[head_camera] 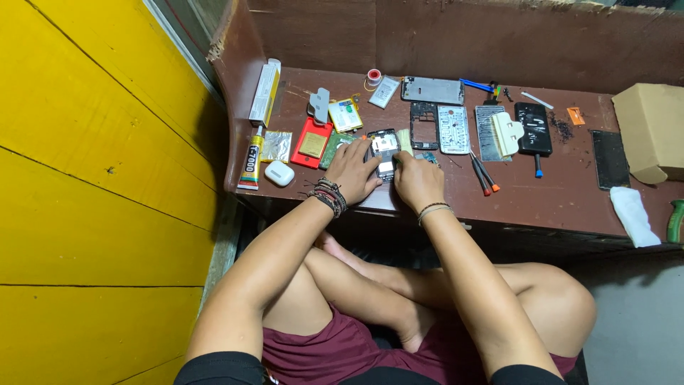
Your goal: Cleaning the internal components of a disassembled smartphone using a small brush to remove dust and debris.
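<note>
Both hands close on the opened phone (383, 153) at frame centre: left hand (351, 171) steadies it, right hand (417, 182) should brush (405, 140) lightly, keeping the phone flat on the bench (556, 192).

An opened phone (384, 153) lies flat near the front edge of the brown surface (556, 192), its back cover off and its dark inner frame facing up. A pale metal shield and small parts show in its upper half; the lower half is dark. It lies lengthwise, away from the person, slightly tilted. The left hand (351, 171) rests against its left side, and the right hand (417, 182) touches its right edge.
</note>
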